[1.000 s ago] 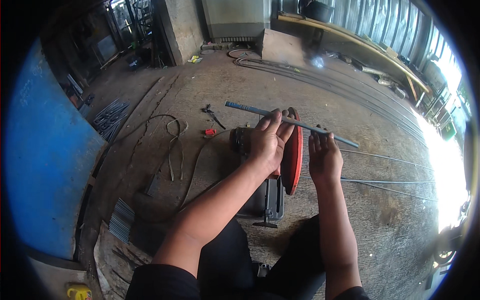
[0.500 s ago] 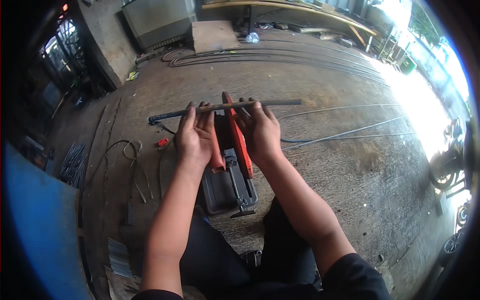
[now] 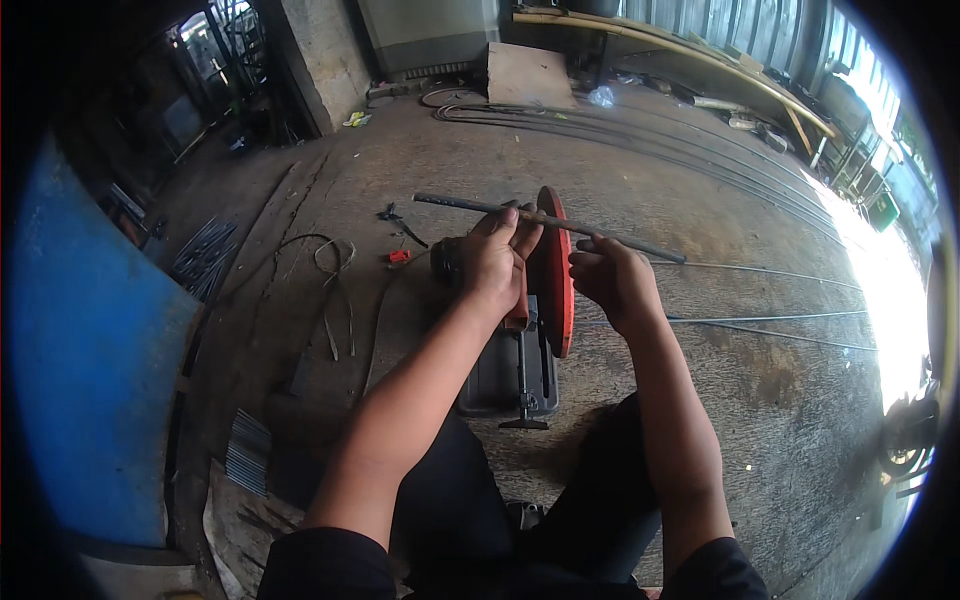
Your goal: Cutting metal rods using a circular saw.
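Note:
A dark metal rod (image 3: 648, 247) is held up crosswise above the cut-off saw, sloping down toward the right. My left hand (image 3: 495, 262) is closed around its middle, thumb on top. Farther right along it, my right hand (image 3: 622, 285) grips the rod with curled fingers. Below and between my hands is the saw's red round guard (image 3: 563, 300). The saw's dark base (image 3: 487, 385), with a clamp screw (image 3: 523, 375) along it, sits on the floor before my knees. My left hand hides part of the saw's body.
Long thin rods (image 3: 770, 318) lie on the floor to the right, with more bent rods (image 3: 620, 135) farther back. A cable (image 3: 335, 290) curls at the left near a small red piece (image 3: 400, 256). Short rods lie bundled (image 3: 247, 452) by a blue panel (image 3: 100, 370).
My hands have turned from open palms under the rod to a closed hold on it. The rod now tilts down at its right end. The view has swung left.

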`<state>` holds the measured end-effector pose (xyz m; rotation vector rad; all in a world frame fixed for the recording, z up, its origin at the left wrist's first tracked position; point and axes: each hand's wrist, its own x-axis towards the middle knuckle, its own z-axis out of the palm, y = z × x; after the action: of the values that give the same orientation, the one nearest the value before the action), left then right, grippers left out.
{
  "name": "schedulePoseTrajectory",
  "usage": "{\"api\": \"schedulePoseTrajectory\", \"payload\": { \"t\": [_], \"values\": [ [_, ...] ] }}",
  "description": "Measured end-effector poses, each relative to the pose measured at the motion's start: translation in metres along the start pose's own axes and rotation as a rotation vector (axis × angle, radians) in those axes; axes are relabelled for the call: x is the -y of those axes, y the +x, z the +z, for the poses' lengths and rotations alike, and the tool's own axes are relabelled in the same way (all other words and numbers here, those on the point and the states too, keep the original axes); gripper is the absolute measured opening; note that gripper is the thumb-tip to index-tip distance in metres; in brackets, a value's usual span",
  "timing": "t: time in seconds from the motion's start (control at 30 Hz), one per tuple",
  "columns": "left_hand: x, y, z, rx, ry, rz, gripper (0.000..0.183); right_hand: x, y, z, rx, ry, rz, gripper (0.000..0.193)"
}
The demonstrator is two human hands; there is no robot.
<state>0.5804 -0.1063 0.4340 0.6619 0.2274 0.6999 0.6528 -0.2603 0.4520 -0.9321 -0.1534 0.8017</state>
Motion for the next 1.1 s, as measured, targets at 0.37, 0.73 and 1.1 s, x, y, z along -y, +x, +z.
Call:
{"api": "schedulePoseTrajectory", "payload": {
  "t": [0.37,0.73,1.1],
  "values": [
    [0.028,-0.028,0.021,0.314,0.816,0.369,0.017,-0.006,-0.021,-0.003,-0.078,-1.255,-0.684,0.038],
    [-0.010,0.030,-0.012,0.024,1.683,0.118,0.042,-0.159,-0.014,-0.188,-0.513,-0.281,-0.153,0.041],
    [0.013,0.012,-0.009,-0.147,1.406,-0.391,0.048,-0.242,0.018,-0.231,-0.220,0.061,0.289,0.034]
  ]
}}
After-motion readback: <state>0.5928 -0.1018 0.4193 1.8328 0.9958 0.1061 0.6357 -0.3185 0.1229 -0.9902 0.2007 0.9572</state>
